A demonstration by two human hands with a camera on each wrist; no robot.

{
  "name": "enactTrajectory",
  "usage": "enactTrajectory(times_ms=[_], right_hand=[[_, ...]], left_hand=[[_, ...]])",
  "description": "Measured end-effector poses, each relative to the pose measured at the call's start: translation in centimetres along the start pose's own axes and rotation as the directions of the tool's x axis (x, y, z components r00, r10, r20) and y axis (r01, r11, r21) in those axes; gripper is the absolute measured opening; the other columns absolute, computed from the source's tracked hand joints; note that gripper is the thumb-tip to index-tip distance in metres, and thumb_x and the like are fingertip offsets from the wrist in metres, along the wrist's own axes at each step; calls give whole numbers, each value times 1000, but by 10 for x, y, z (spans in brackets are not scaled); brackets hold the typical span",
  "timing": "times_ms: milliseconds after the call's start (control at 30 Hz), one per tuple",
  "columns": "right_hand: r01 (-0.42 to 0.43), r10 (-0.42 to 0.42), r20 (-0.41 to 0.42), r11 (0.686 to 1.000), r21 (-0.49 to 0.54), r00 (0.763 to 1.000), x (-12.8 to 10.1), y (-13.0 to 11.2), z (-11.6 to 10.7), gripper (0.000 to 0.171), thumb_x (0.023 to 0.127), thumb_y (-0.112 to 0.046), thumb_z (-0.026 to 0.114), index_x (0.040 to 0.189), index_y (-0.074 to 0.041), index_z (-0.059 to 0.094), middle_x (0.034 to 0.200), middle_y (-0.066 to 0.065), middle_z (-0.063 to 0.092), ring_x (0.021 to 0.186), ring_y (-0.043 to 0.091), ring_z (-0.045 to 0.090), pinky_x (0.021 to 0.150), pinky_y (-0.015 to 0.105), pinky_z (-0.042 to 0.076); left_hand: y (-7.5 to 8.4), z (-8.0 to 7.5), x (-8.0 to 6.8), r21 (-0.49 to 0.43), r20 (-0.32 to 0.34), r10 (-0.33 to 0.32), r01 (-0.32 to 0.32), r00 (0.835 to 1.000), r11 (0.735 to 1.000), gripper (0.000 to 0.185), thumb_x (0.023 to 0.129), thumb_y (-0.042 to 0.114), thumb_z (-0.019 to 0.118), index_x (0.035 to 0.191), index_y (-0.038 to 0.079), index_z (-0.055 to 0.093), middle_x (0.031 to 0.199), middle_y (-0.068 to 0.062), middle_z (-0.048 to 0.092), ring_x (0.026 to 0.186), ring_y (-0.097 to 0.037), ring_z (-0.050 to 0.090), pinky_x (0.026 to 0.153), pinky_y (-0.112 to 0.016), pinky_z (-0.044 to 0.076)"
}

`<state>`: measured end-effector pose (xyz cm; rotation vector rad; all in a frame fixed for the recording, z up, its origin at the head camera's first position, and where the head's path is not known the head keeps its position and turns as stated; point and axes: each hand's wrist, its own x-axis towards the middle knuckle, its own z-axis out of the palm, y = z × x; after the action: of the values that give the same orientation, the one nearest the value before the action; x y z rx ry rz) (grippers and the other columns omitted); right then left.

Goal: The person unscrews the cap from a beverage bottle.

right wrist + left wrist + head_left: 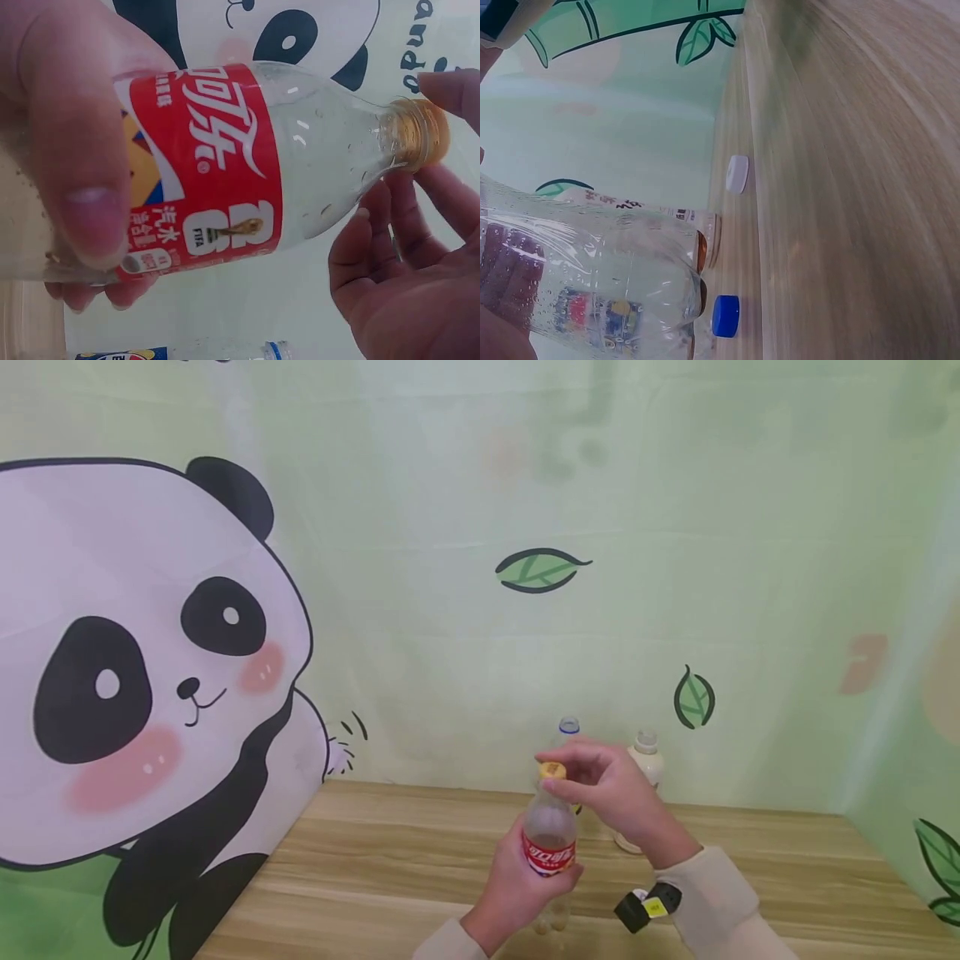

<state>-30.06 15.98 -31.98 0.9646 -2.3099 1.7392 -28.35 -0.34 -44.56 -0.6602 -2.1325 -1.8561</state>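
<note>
My left hand [517, 881] grips a clear plastic cola bottle [551, 817] around its red label, holding it upright above the wooden table. In the right wrist view, the left thumb presses along the label [217, 157]. A yellow-orange screw cap [552, 770] sits on the bottle's neck. My right hand [618, 789] pinches that cap between thumb and fingers, the thumb on its near side. Seen from the left wrist, the bottle's clear lower part [630, 262] shows droplets inside and hangs clear of the tabletop.
Behind my hands stand a clear bottle with a blue neck ring [569, 727] and a white-bodied bottle [649, 764], both uncapped. On the wooden table [390, 860] lie a blue cap [725, 316] and a white cap [737, 174]. A panda-printed backdrop [420, 635] rises behind the table.
</note>
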Motion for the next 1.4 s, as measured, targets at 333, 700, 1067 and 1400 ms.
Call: enactTrajectory(times_ms=[333, 700, 1067, 1400], right_hand=[[-143, 125, -272, 989, -46, 954, -5, -12, 15, 43, 76, -32, 92, 105, -9, 70, 92, 8, 69, 82, 23, 65, 67, 28, 56], [-158, 115, -354, 983, -93, 928, -7, -17, 23, 37, 73, -37, 93, 95, -13, 76, 91, 5, 75, 82, 21, 69, 71, 27, 58], [-46, 35, -253, 998, -40, 967, -3, -11, 16, 27, 81, -22, 88, 103, -9, 80, 97, 8, 74, 79, 15, 67, 65, 25, 56], [13, -23, -228, 999, -42, 973, -1, 2, 15, 30, 86, -16, 83, 114, -5, 77, 105, 12, 73, 81, 11, 67, 69, 23, 59]], left_hand=[[-1, 0, 1, 13, -28, -13, 14, 1000, 1000, 61, 79, 19, 87, 130, 13, 54, 114, -4, 68, 101, -11, 65, 90, -27, 55], [-3, 1, 3, 10, -27, 2, -2, 1000, 1000, 61, 79, 18, 86, 130, 16, 54, 115, -3, 68, 101, -12, 66, 90, -28, 56], [-3, -2, 1, 6, -25, 7, -7, 1000, 1000, 61, 78, 17, 86, 130, 16, 54, 116, -2, 68, 101, -12, 66, 90, -28, 57], [-14, -13, 9, 29, -32, -3, 4, 999, 1000, 62, 80, 17, 85, 133, 16, 53, 120, -3, 67, 109, -16, 65, 95, -29, 55]])
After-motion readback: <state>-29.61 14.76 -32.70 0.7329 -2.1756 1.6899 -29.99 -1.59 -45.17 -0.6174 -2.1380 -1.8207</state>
